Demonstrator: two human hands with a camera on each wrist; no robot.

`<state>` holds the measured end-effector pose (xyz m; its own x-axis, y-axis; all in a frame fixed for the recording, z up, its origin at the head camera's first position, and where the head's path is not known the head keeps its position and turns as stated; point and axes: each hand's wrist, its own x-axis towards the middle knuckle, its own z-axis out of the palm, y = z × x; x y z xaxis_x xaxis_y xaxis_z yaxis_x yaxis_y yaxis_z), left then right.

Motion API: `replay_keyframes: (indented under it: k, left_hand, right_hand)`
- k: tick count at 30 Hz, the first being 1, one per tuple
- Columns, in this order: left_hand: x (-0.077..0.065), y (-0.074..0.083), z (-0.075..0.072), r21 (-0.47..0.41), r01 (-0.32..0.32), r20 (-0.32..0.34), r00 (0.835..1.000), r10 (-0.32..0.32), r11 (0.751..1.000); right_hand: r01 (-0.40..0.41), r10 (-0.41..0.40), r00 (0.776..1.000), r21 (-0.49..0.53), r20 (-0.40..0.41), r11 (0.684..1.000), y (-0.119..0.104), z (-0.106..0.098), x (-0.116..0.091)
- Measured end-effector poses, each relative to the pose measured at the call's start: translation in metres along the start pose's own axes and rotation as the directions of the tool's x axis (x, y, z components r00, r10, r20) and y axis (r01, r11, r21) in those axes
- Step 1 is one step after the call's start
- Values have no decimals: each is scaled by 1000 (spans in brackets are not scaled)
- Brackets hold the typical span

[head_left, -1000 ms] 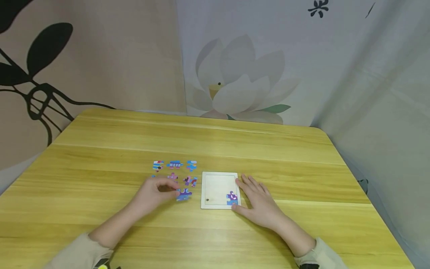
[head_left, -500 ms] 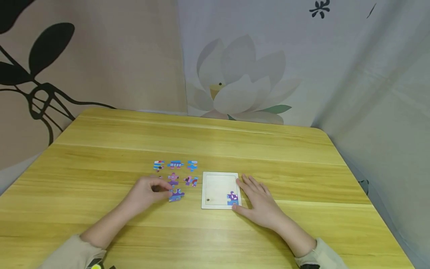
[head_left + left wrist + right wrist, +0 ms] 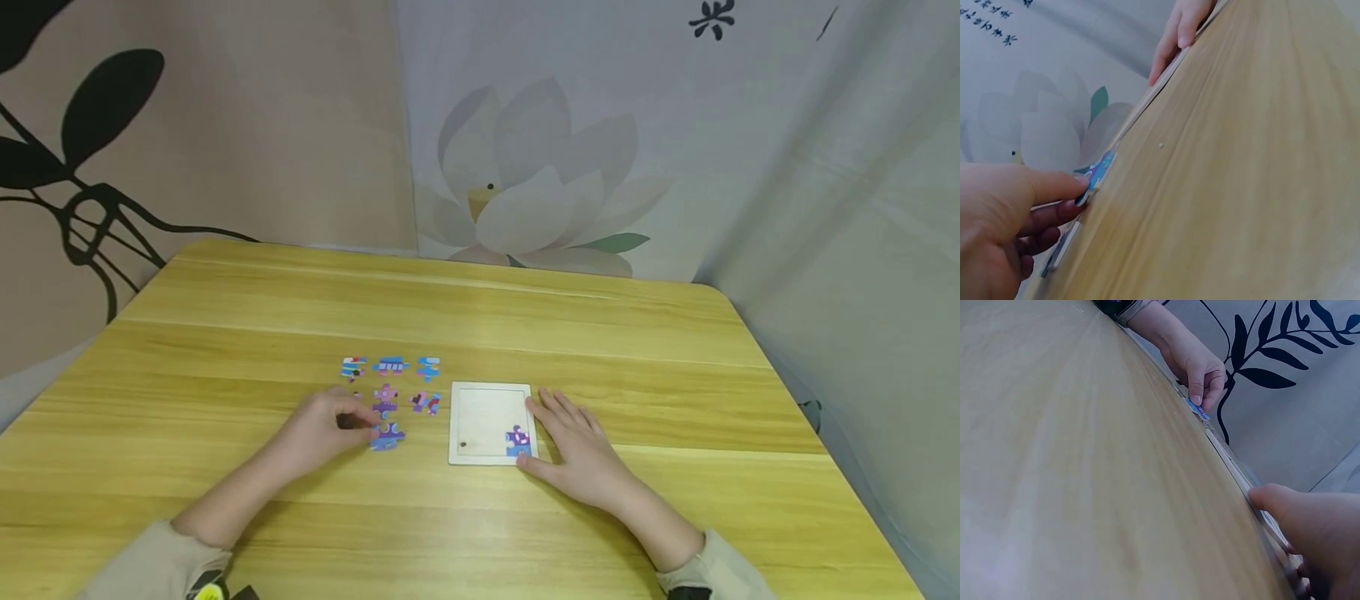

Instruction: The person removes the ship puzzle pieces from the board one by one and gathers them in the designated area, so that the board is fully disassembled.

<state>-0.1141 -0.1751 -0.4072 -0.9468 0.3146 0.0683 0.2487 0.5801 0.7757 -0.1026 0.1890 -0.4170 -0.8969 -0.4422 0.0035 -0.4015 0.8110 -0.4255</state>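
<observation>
Between thumb and fingers my left hand [image 3: 326,429] pinches a blue and purple jigsaw puzzle piece [image 3: 387,437], close over the table at the near side of the loose pieces. The left wrist view shows that piece [image 3: 1096,177] tilted at the thumb tip. My right hand [image 3: 581,454] lies spread with straight fingers, its fingertips and thumb at the right edge of a square pale wooden puzzle tray [image 3: 491,460]. One purple and blue piece [image 3: 518,441] sits in the tray's near right corner. A small dark spot marks the tray's near left corner.
Several loose puzzle pieces [image 3: 391,366] lie in rows left of the tray; the left hand partly covers one. The wooden table [image 3: 465,533] reaches back to a printed curtain [image 3: 555,167].
The left hand has moved left with the puzzle piece, away from the tray, to just below the loose pieces. The right hand and the tray have stayed in place.
</observation>
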Motion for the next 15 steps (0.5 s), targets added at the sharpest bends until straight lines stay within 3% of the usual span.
replay_keyframes:
  k: [9,15]
  left_hand:
    - [1,1,-3,133,-74,13,997,73,988]
    - [1,0,-3,153,-103,14,995,102,983]
  right_hand:
    - [-1,1,1000,3,6,1000,-1,0,1]
    - [-2,2,1000,-1,-2,1000,0,0,0]
